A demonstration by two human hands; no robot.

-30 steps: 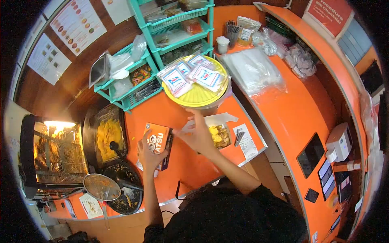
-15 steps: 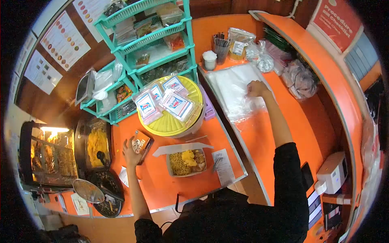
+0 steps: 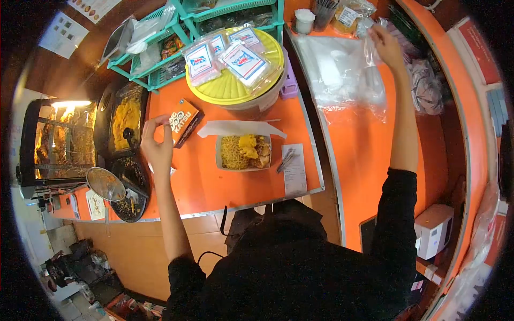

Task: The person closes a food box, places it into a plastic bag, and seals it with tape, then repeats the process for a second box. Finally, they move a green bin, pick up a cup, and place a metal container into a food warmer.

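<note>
My right hand (image 3: 388, 47) pinches the upper corner of a clear plastic bag (image 3: 370, 52), drawn up from a stack of flat clear bags (image 3: 334, 75) on the right counter. Fingers curled and a little apart, my left hand (image 3: 156, 142) is raised with nothing visible in it. Just beside its fingertips lies a black and orange printed carton (image 3: 184, 122). A white paper food box (image 3: 244, 169) with its lid folded back holds noodles (image 3: 233, 152), a yellow topping (image 3: 248, 144) and browned pieces.
A yellow-lidded tub (image 3: 235, 99) bearing several printed packets stands behind the food box. A receipt (image 3: 294, 179) lies to the right. Leftward are a tray of yellow food (image 3: 127, 120), a strainer (image 3: 106, 184) and a lit display case (image 3: 64, 134). A gap separates the two counters.
The view has tipped downward. My right hand has lifted a bag's corner off the stack and moved right. My left hand's fingers have curled in beside the carton.
</note>
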